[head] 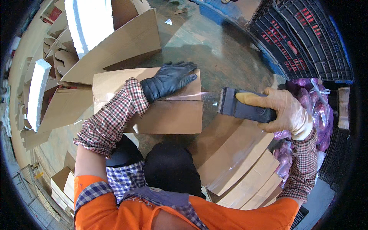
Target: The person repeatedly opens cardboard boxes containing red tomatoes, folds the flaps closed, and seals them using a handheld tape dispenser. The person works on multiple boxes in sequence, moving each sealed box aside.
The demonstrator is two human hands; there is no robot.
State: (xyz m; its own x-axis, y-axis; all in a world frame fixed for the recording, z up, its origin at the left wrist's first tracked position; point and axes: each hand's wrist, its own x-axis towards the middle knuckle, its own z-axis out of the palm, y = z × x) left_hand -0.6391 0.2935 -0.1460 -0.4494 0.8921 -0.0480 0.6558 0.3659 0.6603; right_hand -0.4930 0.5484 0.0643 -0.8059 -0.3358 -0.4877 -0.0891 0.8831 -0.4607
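Observation:
A closed cardboard box (pixel 172 119) lies in front of my knees, its two top flaps meeting along a middle seam. My left hand (pixel 172 80), in a black glove, rests flat on the far flap near the right end, holding nothing. A shiny strip of clear tape (pixel 188 96) shows along the seam and past the box's right edge. To the right of the box, my right hand (pixel 284 110), in a pale glove with a yellowish thumb, grips a dark handheld tape dispenser (pixel 250 106). Its toothed edge faces the box, apart from it.
Open cardboard boxes (pixel 126 43) and white foam slabs (pixel 92 23) crowd the left. Stacked cardboard boxes (pixel 238 155) lie beside my right knee. Clear bags of purple produce (pixel 319 106) and black plastic crates (pixel 287 43) with red contents line the right. A wire cage (pixel 37 198) stands lower left.

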